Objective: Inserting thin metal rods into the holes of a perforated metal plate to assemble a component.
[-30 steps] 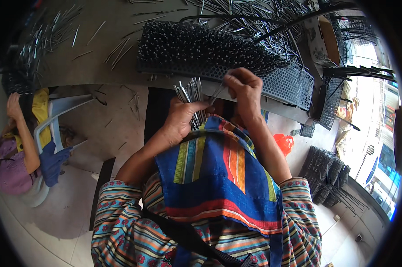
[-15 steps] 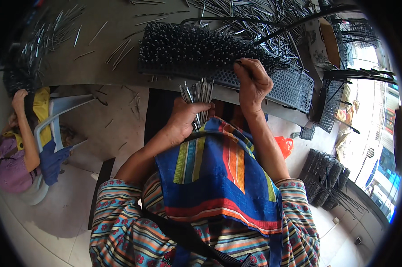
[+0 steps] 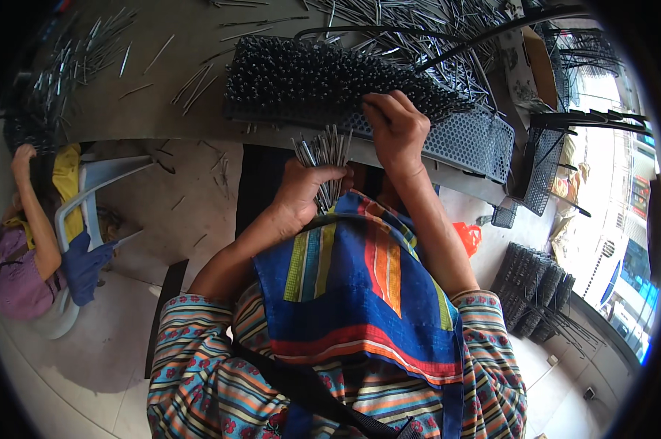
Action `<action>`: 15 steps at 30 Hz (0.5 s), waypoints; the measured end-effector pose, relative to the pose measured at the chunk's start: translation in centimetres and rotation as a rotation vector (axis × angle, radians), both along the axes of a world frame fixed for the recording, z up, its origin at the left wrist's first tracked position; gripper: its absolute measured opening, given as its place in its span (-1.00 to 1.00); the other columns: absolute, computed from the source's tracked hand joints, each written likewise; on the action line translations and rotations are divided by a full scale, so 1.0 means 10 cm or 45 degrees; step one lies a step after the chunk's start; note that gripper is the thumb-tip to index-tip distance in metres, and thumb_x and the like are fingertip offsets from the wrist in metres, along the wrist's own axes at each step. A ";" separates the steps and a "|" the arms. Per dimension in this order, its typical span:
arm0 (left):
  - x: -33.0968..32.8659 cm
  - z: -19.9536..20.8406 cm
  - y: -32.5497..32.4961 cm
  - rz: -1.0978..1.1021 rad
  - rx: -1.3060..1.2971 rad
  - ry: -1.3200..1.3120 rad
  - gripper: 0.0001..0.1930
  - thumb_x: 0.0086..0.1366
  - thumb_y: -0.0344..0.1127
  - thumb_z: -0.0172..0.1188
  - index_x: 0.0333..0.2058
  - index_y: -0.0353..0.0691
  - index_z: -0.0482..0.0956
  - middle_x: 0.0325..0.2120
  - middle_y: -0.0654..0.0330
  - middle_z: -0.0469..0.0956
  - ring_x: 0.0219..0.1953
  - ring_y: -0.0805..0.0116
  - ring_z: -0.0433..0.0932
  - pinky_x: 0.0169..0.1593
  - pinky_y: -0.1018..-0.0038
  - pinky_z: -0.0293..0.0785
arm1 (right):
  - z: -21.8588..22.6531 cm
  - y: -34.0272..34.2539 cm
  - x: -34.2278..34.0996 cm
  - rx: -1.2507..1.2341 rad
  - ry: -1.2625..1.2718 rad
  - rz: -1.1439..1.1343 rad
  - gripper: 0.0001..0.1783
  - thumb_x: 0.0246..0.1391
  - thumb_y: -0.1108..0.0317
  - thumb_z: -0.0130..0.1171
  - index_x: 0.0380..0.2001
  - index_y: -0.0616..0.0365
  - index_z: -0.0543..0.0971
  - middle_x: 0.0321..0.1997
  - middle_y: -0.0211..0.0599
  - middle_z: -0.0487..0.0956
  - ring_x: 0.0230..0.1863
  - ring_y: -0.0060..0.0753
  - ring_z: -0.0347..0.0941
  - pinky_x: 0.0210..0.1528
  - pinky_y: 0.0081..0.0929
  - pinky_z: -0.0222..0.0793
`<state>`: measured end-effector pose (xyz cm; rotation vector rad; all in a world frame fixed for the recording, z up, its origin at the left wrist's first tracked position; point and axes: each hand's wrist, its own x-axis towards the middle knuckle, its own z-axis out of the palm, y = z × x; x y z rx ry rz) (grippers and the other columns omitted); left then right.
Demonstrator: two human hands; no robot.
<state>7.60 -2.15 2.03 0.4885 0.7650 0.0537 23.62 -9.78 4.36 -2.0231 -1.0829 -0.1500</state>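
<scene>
My left hand is closed around a bundle of thin metal rods, their upper ends fanned out above the thumb. My right hand is at the front edge of a long perforated metal rack, thumb and fingertips pinched together. Whatever sits between those fingertips is too small to make out. Densely packed dark rods stand upright in the rack, their shiny tips pointing up. A striped blue apron covers my lap below both hands.
Loose rods lie heaped behind the rack, and more are scattered on the table. An open carton stands at the right. A co-worker sits at the left beside a pale chair. Dark bundled racks rest on the floor.
My right hand has moved a little to the left along the rack's front edge, still pinched. The left hand keeps its hold on the rods, almost unmoved.
</scene>
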 end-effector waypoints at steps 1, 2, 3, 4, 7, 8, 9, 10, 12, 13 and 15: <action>0.00 0.00 0.01 0.000 0.000 -0.010 -0.81 0.05 -0.66 0.20 -0.31 -0.41 0.57 -0.42 0.03 0.62 -0.43 0.24 0.63 -0.33 0.40 0.61 | 0.01 0.01 0.01 -0.100 -0.057 0.013 -0.88 -0.09 0.51 0.28 -0.39 0.18 0.64 -0.50 -0.25 0.52 -0.54 -0.36 0.49 -0.47 -0.52 0.35; 0.00 0.00 0.01 0.000 0.001 -0.021 -0.81 0.07 -0.65 0.17 -0.29 -0.42 0.57 -0.42 0.01 0.62 -0.41 0.23 0.63 -0.29 0.38 0.62 | 0.02 0.00 0.01 -0.101 -0.056 0.011 -0.88 -0.09 0.51 0.28 -0.39 0.18 0.64 -0.50 -0.25 0.52 -0.54 -0.36 0.49 -0.47 -0.52 0.35; -0.01 -0.01 0.02 0.001 0.001 -0.021 -0.81 0.07 -0.65 0.17 -0.29 -0.42 0.57 -0.42 0.01 0.62 -0.41 0.23 0.63 -0.29 0.38 0.62 | 0.03 0.00 0.00 -0.119 -0.055 0.007 -0.87 -0.09 0.50 0.29 -0.39 0.18 0.64 -0.50 -0.22 0.52 -0.53 -0.33 0.50 -0.47 -0.50 0.36; -0.02 -0.03 0.03 0.011 -0.033 -0.046 -0.79 0.06 -0.66 0.18 -0.28 -0.41 0.57 -0.40 0.02 0.62 -0.41 0.24 0.64 -0.31 0.40 0.62 | 0.04 -0.01 -0.02 -0.137 -0.054 0.003 -0.87 -0.10 0.49 0.29 -0.38 0.19 0.64 -0.50 -0.20 0.52 -0.53 -0.30 0.51 -0.46 -0.48 0.36; -0.02 0.04 0.03 0.003 -0.065 -0.114 -0.77 0.05 -0.66 0.19 -0.26 -0.39 0.58 -0.38 0.05 0.63 -0.40 0.26 0.64 -0.32 0.40 0.62 | 0.08 -0.13 -0.13 -0.140 0.099 -0.001 -0.86 -0.09 0.49 0.29 -0.38 0.25 0.63 -0.55 -0.27 0.53 -0.53 -0.38 0.51 -0.46 -0.47 0.38; -0.01 0.09 0.02 -0.014 -0.061 -0.155 -0.77 0.06 -0.66 0.18 -0.25 -0.39 0.58 -0.38 0.06 0.63 -0.40 0.26 0.64 -0.31 0.40 0.63 | 0.05 -0.16 -0.14 -0.141 0.098 -0.003 -0.86 -0.09 0.49 0.29 -0.38 0.25 0.63 -0.55 -0.27 0.53 -0.53 -0.38 0.51 -0.46 -0.47 0.38; 0.00 0.12 0.02 -0.017 -0.062 -0.155 -0.77 0.06 -0.66 0.18 -0.25 -0.39 0.58 -0.38 0.06 0.63 -0.40 0.26 0.64 -0.31 0.40 0.63 | 0.01 -0.20 -0.16 -0.137 0.625 0.083 -0.87 -0.07 0.48 0.29 -0.39 0.27 0.62 -0.58 -0.35 0.51 -0.56 -0.48 0.47 -0.51 -0.51 0.33; 0.02 0.14 0.01 -0.037 -0.033 -0.152 -0.76 0.07 -0.65 0.18 -0.24 -0.38 0.58 -0.38 0.07 0.63 -0.39 0.26 0.65 -0.30 0.39 0.63 | -0.01 -0.22 -0.18 -0.127 1.152 0.170 -0.88 -0.06 0.48 0.30 -0.40 0.28 0.62 -0.61 -0.43 0.49 -0.59 -0.58 0.43 -0.56 -0.55 0.29; 0.02 0.12 0.00 -0.055 -0.003 -0.149 -0.76 0.08 -0.64 0.17 -0.23 -0.37 0.58 -0.38 0.07 0.63 -0.39 0.25 0.65 -0.28 0.38 0.63 | 0.08 -0.27 -0.24 -0.100 1.421 0.108 -0.89 -0.04 0.47 0.29 -0.41 0.27 0.61 -0.62 -0.50 0.48 -0.61 -0.68 0.36 -0.59 -0.62 0.21; 0.00 0.06 -0.01 -0.029 -0.023 -0.157 -0.77 0.10 -0.62 0.17 -0.21 -0.37 0.57 -0.36 0.05 0.62 -0.35 0.22 0.65 -0.26 0.35 0.64 | 0.12 -0.26 -0.26 -0.074 1.690 0.047 -0.91 -0.03 0.47 0.29 -0.41 0.25 0.61 -0.62 -0.56 0.46 -0.63 -0.77 0.28 -0.62 -0.68 0.13; -0.01 0.03 -0.01 -0.011 -0.044 -0.168 -0.78 0.13 -0.59 0.16 -0.20 -0.37 0.56 -0.34 0.04 0.61 -0.31 0.19 0.65 -0.24 0.32 0.64 | 0.07 -0.31 -0.22 0.005 1.689 -0.029 -0.93 -0.03 0.49 0.29 -0.42 0.23 0.61 -0.63 -0.58 0.45 -0.66 -0.80 0.22 -0.63 -0.71 0.06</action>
